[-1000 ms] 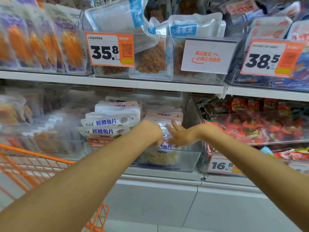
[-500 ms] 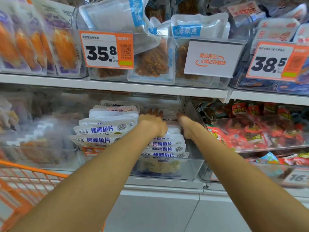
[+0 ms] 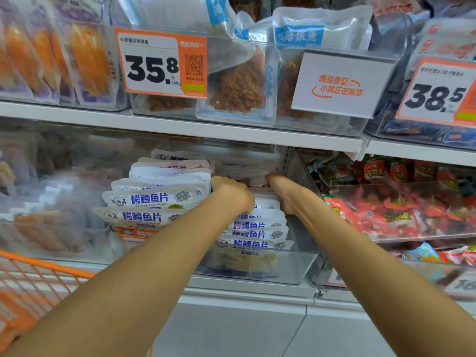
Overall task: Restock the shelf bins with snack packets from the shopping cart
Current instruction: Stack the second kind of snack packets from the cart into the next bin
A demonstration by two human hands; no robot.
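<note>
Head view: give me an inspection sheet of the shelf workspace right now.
Surface: white lower shelf carrying bins.
Job's things: white grilled-cod packets with blue lettering, two rows in the clear plastic bin; orange wire shopping cart lower left.
Clutter: red snack packets in the neighbouring bin.
Grippers: left hand and right hand reach deep into the right row; fingers hidden.
Cables: nothing seen.
Surroundings: orange 35.8 price tag and white sold-out sign on the upper shelf.

The shelf edge point(image 3: 231, 132) hangs low over the clear bin point(image 3: 296, 269), whose packets point(image 3: 154, 199) crowd the left, leaving a narrow gap.
</note>
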